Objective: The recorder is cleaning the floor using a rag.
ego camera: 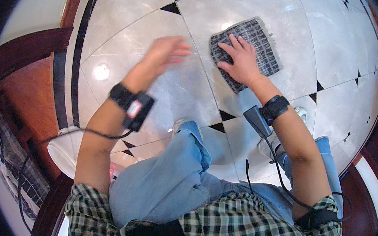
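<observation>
A folded cloth (pixel 267 54) with a dark grid pattern and a pale grey edge lies on the tiled floor (pixel 200 3). My right hand (pixel 240 61) rests on top of it, palm down, with its fingers spread. To the left of the cloth, my left hand (pixel 168 53) is over the floor, blurred and holding nothing, its fingers apart. Each wrist wears a black strap with a small dark box and a cable.
A white bucket (pixel 64 150) stands at the lower left, beside a dark wooden door frame (pixel 32 43). My jeans-clad legs (pixel 169 181) and shoes are below my hands. Behind my right forearm is a light-coloured shoe (pixel 300 113). Cables hang from both arms.
</observation>
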{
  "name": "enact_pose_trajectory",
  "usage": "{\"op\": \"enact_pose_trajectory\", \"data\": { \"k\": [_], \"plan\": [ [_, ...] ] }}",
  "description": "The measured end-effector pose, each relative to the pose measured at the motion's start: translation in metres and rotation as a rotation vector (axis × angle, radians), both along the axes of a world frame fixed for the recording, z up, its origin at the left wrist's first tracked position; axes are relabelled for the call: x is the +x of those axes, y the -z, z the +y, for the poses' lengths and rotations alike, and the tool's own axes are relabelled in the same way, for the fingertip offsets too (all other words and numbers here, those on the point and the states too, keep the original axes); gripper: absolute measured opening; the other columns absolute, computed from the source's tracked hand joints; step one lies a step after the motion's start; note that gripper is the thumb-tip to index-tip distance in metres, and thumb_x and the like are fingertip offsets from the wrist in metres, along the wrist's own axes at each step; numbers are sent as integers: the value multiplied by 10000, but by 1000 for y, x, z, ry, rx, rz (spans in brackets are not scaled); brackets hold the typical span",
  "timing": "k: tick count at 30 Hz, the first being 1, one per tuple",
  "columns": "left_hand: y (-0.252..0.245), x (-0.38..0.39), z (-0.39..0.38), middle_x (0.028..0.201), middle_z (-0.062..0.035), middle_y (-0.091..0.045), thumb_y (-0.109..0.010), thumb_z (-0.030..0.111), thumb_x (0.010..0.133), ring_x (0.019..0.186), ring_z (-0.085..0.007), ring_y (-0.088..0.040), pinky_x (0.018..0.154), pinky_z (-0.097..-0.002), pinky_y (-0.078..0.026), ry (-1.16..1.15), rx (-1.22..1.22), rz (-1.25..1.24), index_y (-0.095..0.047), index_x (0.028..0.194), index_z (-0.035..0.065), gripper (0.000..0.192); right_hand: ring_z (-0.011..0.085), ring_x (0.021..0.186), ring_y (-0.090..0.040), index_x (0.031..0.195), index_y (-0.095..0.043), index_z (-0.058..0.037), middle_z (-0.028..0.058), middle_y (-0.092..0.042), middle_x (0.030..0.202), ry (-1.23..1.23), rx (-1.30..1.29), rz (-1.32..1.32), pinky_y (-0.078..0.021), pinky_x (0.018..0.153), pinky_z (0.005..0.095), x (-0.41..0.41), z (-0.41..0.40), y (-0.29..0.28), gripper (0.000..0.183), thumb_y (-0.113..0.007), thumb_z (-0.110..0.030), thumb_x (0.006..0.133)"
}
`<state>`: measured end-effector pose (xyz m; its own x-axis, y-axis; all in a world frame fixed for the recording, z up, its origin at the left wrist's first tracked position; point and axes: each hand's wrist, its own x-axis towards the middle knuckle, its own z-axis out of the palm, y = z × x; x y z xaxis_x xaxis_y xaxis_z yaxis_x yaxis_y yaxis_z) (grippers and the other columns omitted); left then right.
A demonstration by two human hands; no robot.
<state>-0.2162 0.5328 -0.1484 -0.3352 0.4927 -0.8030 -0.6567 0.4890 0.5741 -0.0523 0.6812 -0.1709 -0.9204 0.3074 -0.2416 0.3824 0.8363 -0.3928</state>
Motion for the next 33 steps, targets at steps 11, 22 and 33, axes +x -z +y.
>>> {"op": "enact_pose_trajectory", "data": {
  "k": [11, 22, 33],
  "plan": [
    [42, -49, -169, 870, -102, -570, -527, 210, 747, 798, -191, -534, 728, -295, -408, -161, -527, 826, -539, 971, -3, 309, 225, 1095, -370, 1015, -543, -216, 54, -396, 1210, -704, -256, 180, -262, 908, 411, 92, -93, 14, 322, -504, -174, 698],
    [63, -44, -77, 1185, -255, -323, -574, 209, 662, 1128, -372, -267, 923, -456, -231, 380, -426, 1474, -399, 1132, 25, 534, 365, 1169, -215, 1222, -354, -199, 204, -235, 1282, 325, 450, 170, -150, 903, 569, 8, 120, 39, 728, -529, -587, 631],
    [66, -118, -45, 1251, -246, -247, -509, 394, 716, 1159, -363, -242, 901, -472, -270, 133, -972, 1302, -261, 1229, 53, 663, 345, 1225, -77, 1266, -268, -140, 212, -105, 1323, 648, 236, -29, -14, 938, 556, 54, -9, 26, 689, -441, -534, 727]
  ]
}}
